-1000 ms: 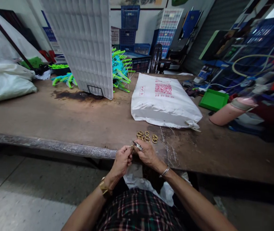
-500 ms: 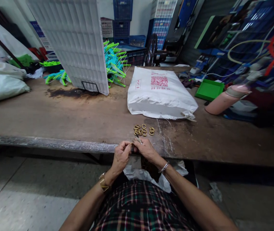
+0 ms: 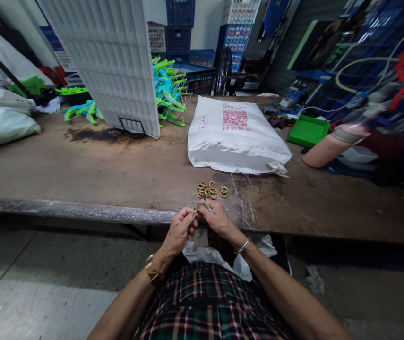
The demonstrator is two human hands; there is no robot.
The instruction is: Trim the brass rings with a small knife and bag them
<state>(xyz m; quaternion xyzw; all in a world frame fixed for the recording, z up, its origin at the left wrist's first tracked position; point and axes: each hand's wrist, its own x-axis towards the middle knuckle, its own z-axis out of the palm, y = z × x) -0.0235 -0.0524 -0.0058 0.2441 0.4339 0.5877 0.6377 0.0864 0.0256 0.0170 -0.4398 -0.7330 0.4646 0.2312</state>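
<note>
At the table's front edge, my left hand [image 3: 181, 228] pinches a small brass-coloured ring [image 3: 196, 211], mostly covered by the fingertips. My right hand [image 3: 216, 218] is closed around a small slim metal tool [image 3: 206, 204], whose tip points up and away from me. The fingertips of both hands nearly meet at the ring. Just beyond them, several brass-coloured rings [image 3: 207, 190] lie in a loose group on the brown table [image 3: 145, 177].
A white printed sack [image 3: 239, 137] lies behind the rings. A grey-white ribbed panel [image 3: 113, 61] stands at the left, with green and turquoise pieces [image 3: 169, 92] behind it. To the right are a green tray [image 3: 308, 131] and a pink bottle [image 3: 332, 147].
My left hand has turned slightly, and its fingers show more. The tool in my right hand has shifted a little. The rings on the table look unchanged.
</note>
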